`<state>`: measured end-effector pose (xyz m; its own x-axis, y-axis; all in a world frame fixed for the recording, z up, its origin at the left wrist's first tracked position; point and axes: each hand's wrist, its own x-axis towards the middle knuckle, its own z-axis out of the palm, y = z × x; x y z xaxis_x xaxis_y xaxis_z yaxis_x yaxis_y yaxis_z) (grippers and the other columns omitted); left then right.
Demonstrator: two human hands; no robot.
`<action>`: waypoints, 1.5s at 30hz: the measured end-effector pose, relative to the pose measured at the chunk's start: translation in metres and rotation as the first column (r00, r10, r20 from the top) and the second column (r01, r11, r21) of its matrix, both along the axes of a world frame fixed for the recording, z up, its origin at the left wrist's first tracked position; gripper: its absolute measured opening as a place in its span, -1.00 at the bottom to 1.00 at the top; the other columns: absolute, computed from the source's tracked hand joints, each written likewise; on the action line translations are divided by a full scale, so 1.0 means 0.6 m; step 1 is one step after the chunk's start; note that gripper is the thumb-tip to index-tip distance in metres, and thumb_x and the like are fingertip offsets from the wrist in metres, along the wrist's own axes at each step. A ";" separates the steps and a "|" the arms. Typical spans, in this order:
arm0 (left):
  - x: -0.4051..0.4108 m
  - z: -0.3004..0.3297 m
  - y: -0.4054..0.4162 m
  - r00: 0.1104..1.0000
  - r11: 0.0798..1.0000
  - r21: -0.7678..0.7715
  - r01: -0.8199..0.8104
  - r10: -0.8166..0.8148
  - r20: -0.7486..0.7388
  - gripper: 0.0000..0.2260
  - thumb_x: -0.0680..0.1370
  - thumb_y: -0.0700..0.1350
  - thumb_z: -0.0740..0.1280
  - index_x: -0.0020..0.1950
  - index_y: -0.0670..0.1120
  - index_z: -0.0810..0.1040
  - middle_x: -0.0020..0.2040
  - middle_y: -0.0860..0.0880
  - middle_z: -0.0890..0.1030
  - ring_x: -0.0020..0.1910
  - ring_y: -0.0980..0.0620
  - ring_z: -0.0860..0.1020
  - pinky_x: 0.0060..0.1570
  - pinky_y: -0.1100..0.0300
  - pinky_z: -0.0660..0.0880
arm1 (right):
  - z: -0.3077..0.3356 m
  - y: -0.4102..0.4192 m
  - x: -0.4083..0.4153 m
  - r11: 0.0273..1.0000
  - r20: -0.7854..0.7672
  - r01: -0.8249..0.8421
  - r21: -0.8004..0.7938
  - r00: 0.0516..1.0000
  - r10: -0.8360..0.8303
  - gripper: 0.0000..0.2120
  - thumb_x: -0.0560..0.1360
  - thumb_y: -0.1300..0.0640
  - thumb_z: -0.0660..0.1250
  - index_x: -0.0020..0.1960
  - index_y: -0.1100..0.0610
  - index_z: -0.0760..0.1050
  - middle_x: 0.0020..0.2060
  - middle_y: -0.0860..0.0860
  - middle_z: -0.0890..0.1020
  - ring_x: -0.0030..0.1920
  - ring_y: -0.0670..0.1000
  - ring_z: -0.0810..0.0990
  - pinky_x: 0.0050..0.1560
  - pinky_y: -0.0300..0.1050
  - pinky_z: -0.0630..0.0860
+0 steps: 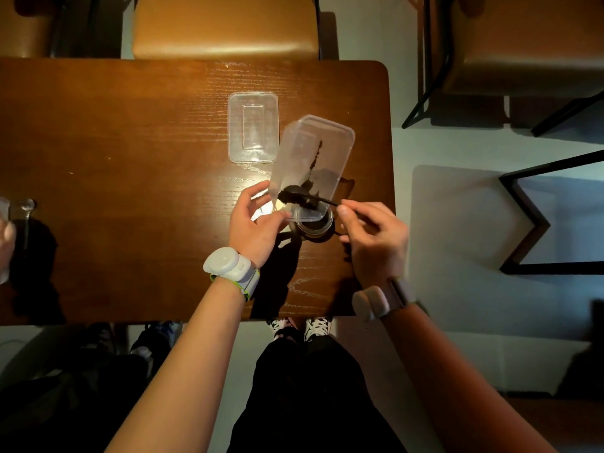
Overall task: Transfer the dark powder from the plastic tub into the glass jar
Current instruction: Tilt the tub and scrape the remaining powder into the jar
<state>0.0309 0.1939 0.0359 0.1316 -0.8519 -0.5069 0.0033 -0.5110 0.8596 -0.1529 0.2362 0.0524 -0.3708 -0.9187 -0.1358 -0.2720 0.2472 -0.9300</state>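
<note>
My left hand (253,220) grips the lower left side of a clear plastic tub (313,152), tilted with its near end over the mouth of a round glass jar (316,226). Dark powder (313,188) streaks the tub's inside and gathers at its low end. My right hand (372,237) pinches the handle of a dark spoon (294,195), whose bowl lies inside the tub in the powder. The jar stands on the wooden table (130,191) just under the tub; its lower part is hidden by the tub and my hands.
The tub's clear lid (253,127) lies flat on the table beyond the tub. A spoon-like glass object (26,207) and another person's hand (6,237) sit at the left edge. Chairs (225,24) stand beyond the table; its right edge is close to my right hand.
</note>
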 end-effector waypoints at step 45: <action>-0.008 -0.010 0.006 0.983 0.972 -0.177 0.153 -0.131 0.130 -0.51 0.52 -0.41 0.47 0.43 -0.19 0.50 0.33 -0.10 0.61 -0.03 0.40 0.64 0.14 0.05 0.68 | 0.028 -0.048 -0.081 0.872 -0.676 -0.459 -0.169 0.698 0.236 -0.89 0.55 0.28 0.46 0.05 0.26 0.72 -0.11 0.14 0.67 -0.17 0.02 0.60 -0.14 -0.26 0.49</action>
<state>0.0261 0.1975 0.0300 0.0513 -0.9438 -0.3266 -0.1639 -0.3306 0.9294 -0.2014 0.2074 0.0694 0.0888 -0.9469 0.3089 -0.8145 -0.2475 -0.5247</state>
